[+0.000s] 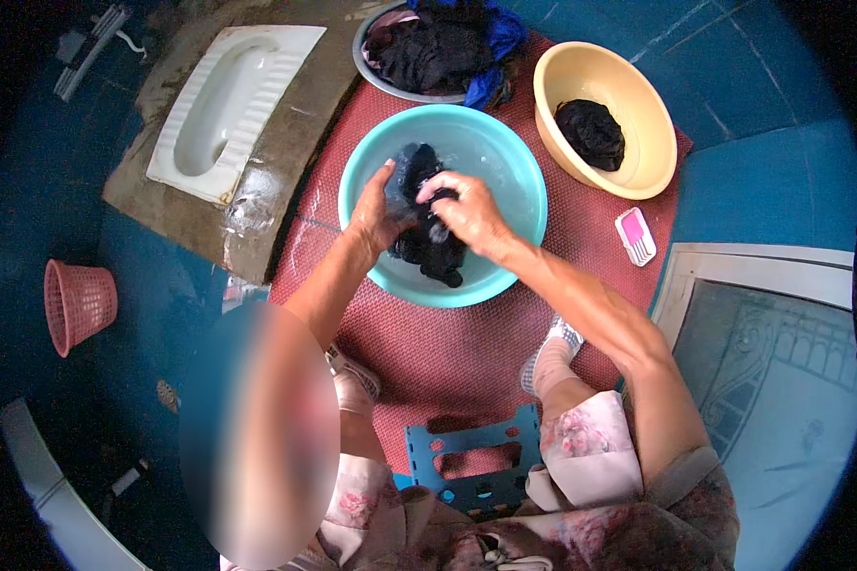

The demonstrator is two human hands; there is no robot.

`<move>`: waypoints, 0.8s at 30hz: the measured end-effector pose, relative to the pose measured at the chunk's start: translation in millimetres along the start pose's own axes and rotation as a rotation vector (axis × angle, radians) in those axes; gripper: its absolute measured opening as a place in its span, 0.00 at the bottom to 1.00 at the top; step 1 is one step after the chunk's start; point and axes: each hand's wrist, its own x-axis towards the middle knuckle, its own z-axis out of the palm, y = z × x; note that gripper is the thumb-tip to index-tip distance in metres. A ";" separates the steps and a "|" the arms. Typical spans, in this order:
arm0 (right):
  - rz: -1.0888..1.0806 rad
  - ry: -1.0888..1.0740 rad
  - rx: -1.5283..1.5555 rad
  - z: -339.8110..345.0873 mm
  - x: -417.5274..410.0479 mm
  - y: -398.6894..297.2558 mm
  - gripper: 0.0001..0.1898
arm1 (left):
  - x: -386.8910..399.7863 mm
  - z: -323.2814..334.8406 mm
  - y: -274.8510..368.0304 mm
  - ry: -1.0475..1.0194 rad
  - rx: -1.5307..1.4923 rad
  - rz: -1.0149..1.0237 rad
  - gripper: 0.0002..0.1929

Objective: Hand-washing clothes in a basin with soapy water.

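A turquoise plastic basin (pixel 525 243) of cloudy water stands in front of me. Wet black cloth (pixel 428 250) lies bunched in it, partly under the water. My right hand (pixel 468 214) curls its thumb and fingers around a fold at the cloth's upper right. At the cloth's left side, my left hand (pixel 378 214) dips into the basin with its thumb raised and spread from the fingers. Water and cloth partly hide the left fingertips.
A metal basin (pixel 361 53) heaped with dark clothes sits behind. At right are a yellow basin (pixel 646 135) holding black cloth (pixel 590 134) and a soap dish (pixel 635 237) with something pink. A squat toilet (pixel 221 121), a pink basket (pixel 82 307), and a blue stool (pixel 471 464) surround the red mat (pixel 443 342).
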 end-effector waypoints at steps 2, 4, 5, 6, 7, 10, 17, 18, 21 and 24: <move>-0.119 -0.051 -0.021 10.5 -10.5 -21.5 0.10 | -10.9 26.3 4.6 0.059 -0.032 -0.076 0.28; -0.237 -0.079 -0.022 28.2 -18.1 -47.0 0.07 | -32.4 28.1 1.1 0.083 0.226 0.142 0.26; -0.256 -0.096 -0.032 33.2 -21.0 -56.9 0.06 | -24.0 -0.7 -16.1 -0.012 0.481 0.514 0.24; -0.293 -0.105 -0.080 36.5 -21.6 -59.4 0.05 | -20.1 -2.3 -19.8 -0.016 0.482 0.511 0.24; -0.330 -0.116 -0.129 40.0 -21.8 -60.5 0.05 | -16.5 -4.4 -22.9 -0.018 0.423 0.474 0.23; -0.368 -0.113 -0.346 50.4 -27.8 -67.2 0.11 | -7.5 -8.4 -30.4 -0.017 0.239 0.365 0.23; -0.273 -0.077 -0.565 60.4 -0.4 -37.1 0.14 | -1.3 -11.9 -34.4 -0.001 -0.190 0.115 0.22; -0.297 -0.044 -0.544 60.4 7.7 -32.3 0.13 | -5.8 -18.9 -32.6 0.019 -0.249 0.086 0.22; -0.254 0.017 -0.575 18.8 31.6 3.0 0.13 | -23.0 21.6 -15.0 -0.056 -0.344 -0.172 0.19; -0.111 0.045 -0.642 5.5 27.1 45.1 0.14 | -15.3 18.6 -15.7 0.130 -0.105 -0.019 0.18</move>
